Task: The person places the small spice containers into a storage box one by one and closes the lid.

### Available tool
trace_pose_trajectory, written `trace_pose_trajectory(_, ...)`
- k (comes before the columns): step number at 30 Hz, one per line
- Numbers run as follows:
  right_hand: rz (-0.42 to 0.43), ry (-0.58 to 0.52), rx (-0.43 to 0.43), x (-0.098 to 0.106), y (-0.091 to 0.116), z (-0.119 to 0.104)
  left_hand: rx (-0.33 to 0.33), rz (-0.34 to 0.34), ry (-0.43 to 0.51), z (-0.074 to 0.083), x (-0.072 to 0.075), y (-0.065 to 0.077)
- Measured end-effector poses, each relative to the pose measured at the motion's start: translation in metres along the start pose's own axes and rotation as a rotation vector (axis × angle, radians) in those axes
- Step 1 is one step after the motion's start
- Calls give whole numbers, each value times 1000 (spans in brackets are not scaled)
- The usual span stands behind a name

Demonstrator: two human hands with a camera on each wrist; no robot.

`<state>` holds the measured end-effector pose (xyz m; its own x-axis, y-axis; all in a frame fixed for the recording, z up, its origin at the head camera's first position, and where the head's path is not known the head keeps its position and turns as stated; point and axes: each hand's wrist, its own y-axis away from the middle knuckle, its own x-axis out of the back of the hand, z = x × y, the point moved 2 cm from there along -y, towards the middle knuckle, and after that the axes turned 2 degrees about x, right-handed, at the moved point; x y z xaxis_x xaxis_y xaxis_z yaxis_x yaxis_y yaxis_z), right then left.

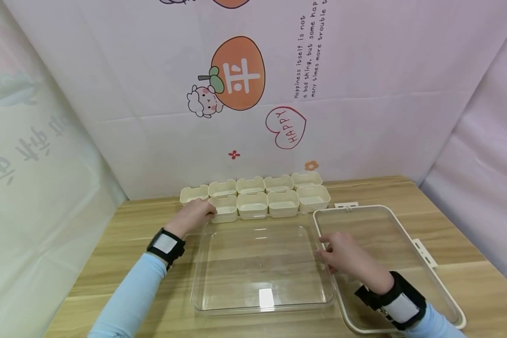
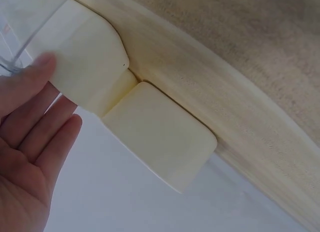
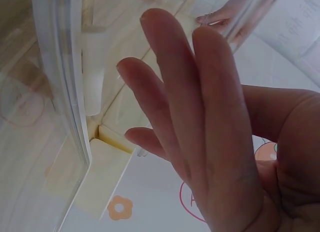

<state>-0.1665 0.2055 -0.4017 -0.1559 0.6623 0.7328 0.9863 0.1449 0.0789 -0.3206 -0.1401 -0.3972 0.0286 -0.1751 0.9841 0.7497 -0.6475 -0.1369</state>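
Small cream containers stand in two rows at the back of the table. At the left end of the front row, my left hand (image 1: 195,213) grips one cream container (image 2: 85,47). Its thumb lies on the near wall and the fingers are at the side. Behind it, a back-row container (image 2: 160,137) shows in the left wrist view. My right hand (image 1: 342,253) is over the left edge of a clear lid with a cream rim (image 1: 390,209), beside the clear bin (image 1: 259,307). In the right wrist view, its fingers (image 3: 220,87) are loosely extended and hold nothing.
Cream latches (image 1: 424,253) stick out from the lid's sides. The lid's left edge lies right along the bin's right side. A printed cloth (image 1: 152,150) hangs directly behind the containers, and the wooden table (image 1: 97,281) shows on the left.
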Motion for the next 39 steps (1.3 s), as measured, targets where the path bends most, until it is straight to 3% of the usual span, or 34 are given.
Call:
trace_pose_trajectory(8, -2, -10, -12, 0, 0, 0, 21, 35, -29, 2, 1, 3)
trace_pose_trajectory(14, -20, -9, -22, 1, 0, 0, 17, 109, -80, 2, 5, 5)
trace_pose_trajectory(22, -28, 6, -1, 2, 0, -1, -31, 194, -142, 5, 14, 11)
trace_pose_trajectory(29, -27, -10, -3, 2, -2, -1, -96, 270, -138, 12, 25, 14)
trace_pose_trajectory(39, -25, -3, 0, 2, -1, -1, -133, 315, -183, 21, 35, 18)
